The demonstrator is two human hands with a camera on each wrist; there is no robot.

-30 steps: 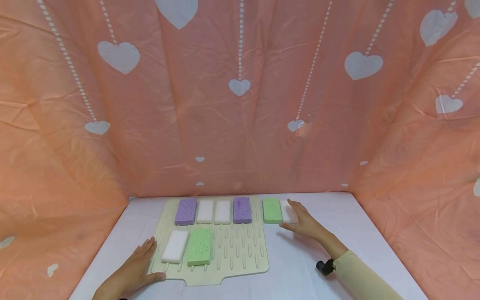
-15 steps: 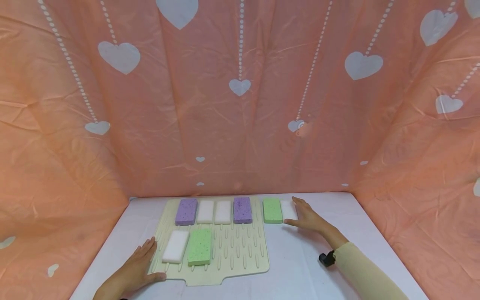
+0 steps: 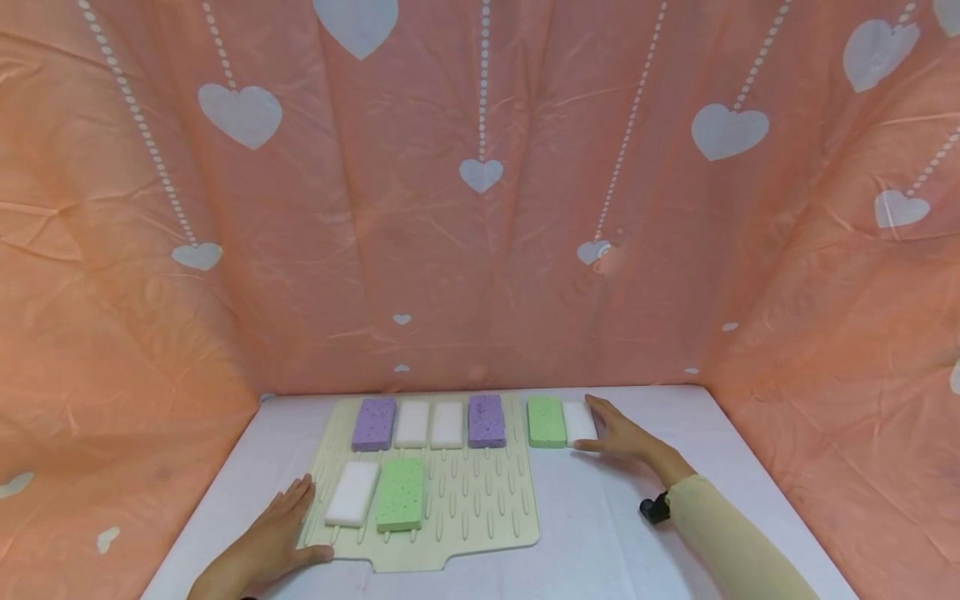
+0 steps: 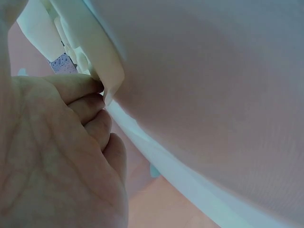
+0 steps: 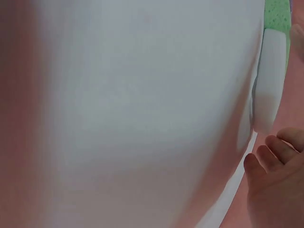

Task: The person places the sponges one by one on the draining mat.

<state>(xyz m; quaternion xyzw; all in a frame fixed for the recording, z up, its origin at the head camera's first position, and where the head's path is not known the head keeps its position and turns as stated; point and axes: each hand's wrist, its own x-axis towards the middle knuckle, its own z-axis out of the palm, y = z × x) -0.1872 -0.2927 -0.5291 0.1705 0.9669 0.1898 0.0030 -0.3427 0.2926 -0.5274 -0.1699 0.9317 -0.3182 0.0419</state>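
My left hand [image 3: 270,533] lies with straight fingers along the left edge of a cream ribbed mat [image 3: 480,508], thumb on its near corner. In the left wrist view the fingertips meet the mat's rim. To the right of the mat, my right hand [image 3: 618,433] is spread beside a white sponge [image 3: 579,423], thumb near its front end and fingers by its far right corner. That white sponge stands against a green sponge [image 3: 547,422]. In the right wrist view, relaxed fingers [image 5: 268,159] show just past the end of the white sponge [image 5: 270,80], with a gap between.
The mat's back row holds a purple sponge [image 3: 373,423], two white sponges [image 3: 412,423] and another purple sponge [image 3: 487,421]. Nearer lie a white sponge [image 3: 352,493] and a green sponge [image 3: 401,493]. A pink curtain [image 3: 525,292] with hearts encloses the white table [image 3: 600,542].
My right hand has shifted slightly right and drawn back from over the white sponge, leaving more of it visible. The left hand and the sponges have stayed in place.
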